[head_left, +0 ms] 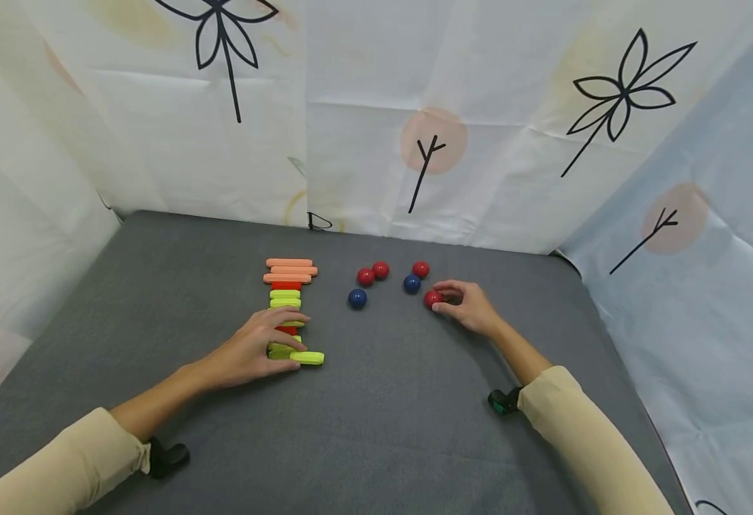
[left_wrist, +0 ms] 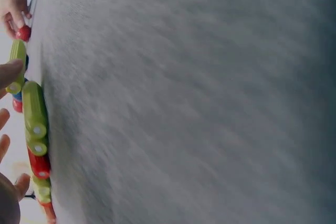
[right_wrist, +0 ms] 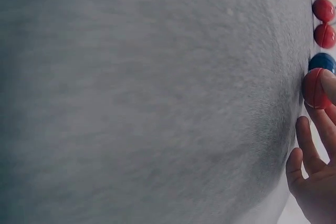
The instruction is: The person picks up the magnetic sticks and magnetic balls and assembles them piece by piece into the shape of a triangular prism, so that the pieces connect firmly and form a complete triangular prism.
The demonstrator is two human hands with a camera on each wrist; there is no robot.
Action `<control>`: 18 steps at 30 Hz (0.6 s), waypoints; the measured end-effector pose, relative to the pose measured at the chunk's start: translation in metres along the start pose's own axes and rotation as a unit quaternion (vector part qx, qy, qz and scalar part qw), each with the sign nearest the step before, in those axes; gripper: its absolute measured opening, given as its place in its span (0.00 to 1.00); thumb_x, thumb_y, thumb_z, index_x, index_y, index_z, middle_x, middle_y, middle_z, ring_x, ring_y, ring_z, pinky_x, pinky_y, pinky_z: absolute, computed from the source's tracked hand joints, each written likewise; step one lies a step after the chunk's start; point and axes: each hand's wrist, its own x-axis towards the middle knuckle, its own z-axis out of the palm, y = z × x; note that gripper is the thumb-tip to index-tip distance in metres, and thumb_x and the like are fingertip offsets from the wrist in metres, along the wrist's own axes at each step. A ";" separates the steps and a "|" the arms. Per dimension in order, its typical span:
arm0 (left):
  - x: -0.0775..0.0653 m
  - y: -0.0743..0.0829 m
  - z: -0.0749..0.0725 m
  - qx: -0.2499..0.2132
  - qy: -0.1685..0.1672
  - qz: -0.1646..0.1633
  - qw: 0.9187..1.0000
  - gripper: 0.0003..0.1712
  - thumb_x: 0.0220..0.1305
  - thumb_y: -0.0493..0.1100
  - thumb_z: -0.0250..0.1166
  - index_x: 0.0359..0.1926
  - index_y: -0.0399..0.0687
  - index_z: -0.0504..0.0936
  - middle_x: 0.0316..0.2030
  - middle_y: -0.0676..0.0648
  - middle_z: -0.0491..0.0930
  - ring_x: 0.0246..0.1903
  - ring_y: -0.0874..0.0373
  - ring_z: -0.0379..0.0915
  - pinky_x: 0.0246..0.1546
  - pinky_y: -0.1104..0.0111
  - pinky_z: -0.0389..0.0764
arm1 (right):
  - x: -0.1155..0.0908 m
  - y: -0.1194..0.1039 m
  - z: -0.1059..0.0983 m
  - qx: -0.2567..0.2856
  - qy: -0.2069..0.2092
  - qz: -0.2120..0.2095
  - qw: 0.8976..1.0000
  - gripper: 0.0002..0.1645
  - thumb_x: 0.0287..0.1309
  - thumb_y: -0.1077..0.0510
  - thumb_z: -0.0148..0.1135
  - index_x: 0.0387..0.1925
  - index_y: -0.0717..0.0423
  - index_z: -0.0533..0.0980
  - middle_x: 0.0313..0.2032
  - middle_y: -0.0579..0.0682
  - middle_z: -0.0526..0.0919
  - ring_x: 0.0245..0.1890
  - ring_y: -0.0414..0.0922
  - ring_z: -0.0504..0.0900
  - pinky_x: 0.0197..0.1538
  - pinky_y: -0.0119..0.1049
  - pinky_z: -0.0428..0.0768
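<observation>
My left hand [head_left: 257, 348] is over the near end of a row of short plastic sticks. Between thumb and fingers it pinches a yellow-green stick [head_left: 308, 358], which juts out right of the row; the left wrist view shows the thumb across that stick [left_wrist: 17, 51]. Other yellow-green sticks [head_left: 285, 295], red sticks [head_left: 286, 286] and orange sticks [head_left: 289, 270] lie side by side, some hidden under the hand. To the right, my right hand [head_left: 469, 307] pinches a red ball [head_left: 432, 299] between thumb and fingertips, also visible in the right wrist view [right_wrist: 315, 88].
Two red balls [head_left: 372, 273] lie close together at the middle, with a blue ball [head_left: 357, 299] in front. Another blue ball [head_left: 411, 284] and a red ball [head_left: 420, 269] sit just left of my right hand. Printed white cloth [head_left: 363, 157] rises behind the grey table [head_left: 376, 443].
</observation>
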 end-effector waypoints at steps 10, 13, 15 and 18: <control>0.042 0.014 0.017 -0.025 0.057 0.000 0.998 0.14 0.53 0.41 0.78 0.43 0.50 0.90 0.53 0.47 0.80 0.59 0.49 0.70 0.60 0.45 0.65 | -0.022 -0.008 0.009 0.003 -0.042 -0.046 0.998 0.23 0.58 0.60 0.71 0.54 0.63 0.79 0.47 0.57 0.85 0.49 0.53 0.82 0.51 0.50 0.78; 0.057 0.017 0.026 -0.026 0.053 -0.001 0.998 0.14 0.54 0.41 0.77 0.44 0.48 0.89 0.45 0.51 0.84 0.52 0.53 0.75 0.58 0.50 0.69 | -0.025 -0.012 0.015 0.006 -0.051 -0.053 0.997 0.22 0.58 0.60 0.72 0.54 0.62 0.80 0.46 0.55 0.86 0.48 0.52 0.83 0.47 0.45 0.78; 0.067 0.019 0.032 -0.027 0.048 -0.007 0.998 0.14 0.55 0.42 0.77 0.44 0.48 0.90 0.41 0.53 0.86 0.47 0.56 0.78 0.56 0.53 0.71 | -0.026 -0.015 0.018 0.009 -0.058 -0.055 0.997 0.22 0.58 0.59 0.72 0.53 0.62 0.80 0.46 0.55 0.86 0.47 0.51 0.83 0.47 0.43 0.78; 0.080 0.022 0.041 -0.032 0.037 -0.021 0.999 0.15 0.56 0.42 0.76 0.46 0.48 0.89 0.40 0.54 0.87 0.44 0.58 0.79 0.54 0.54 0.73 | -0.028 -0.020 0.024 0.012 -0.071 -0.059 0.996 0.22 0.58 0.59 0.72 0.53 0.61 0.80 0.45 0.54 0.86 0.47 0.49 0.83 0.48 0.44 0.79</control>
